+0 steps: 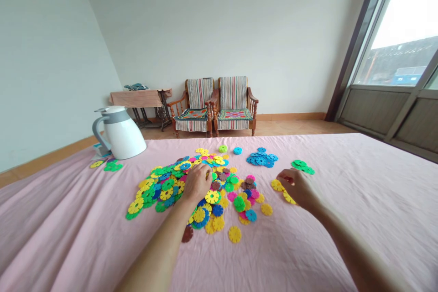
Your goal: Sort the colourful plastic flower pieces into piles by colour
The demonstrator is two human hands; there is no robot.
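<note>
My left hand (197, 184) is over the mixed pile of flower-shaped plastic discs (167, 183), its fingers curled down. Whatever they pinch, if anything, is hidden. To the right, my right hand (301, 187) hovers at a few yellow discs (277, 185), its fingers drawn together; I cannot make out what is in them. Just beyond it lies a small group of green discs (299, 164). A heap of blue discs (261, 159) sits farther back, left of that hand. Light blue discs (237, 150) and a lime green disc (223, 148) lie behind the pile.
A white and grey jug (125, 134) stands at the table's back left, with a few green discs (112, 166) before it. Pink cloth (273, 255) covers the table. Beyond are two wooden armchairs (234, 100) and a cloth-covered sewing table (137, 98).
</note>
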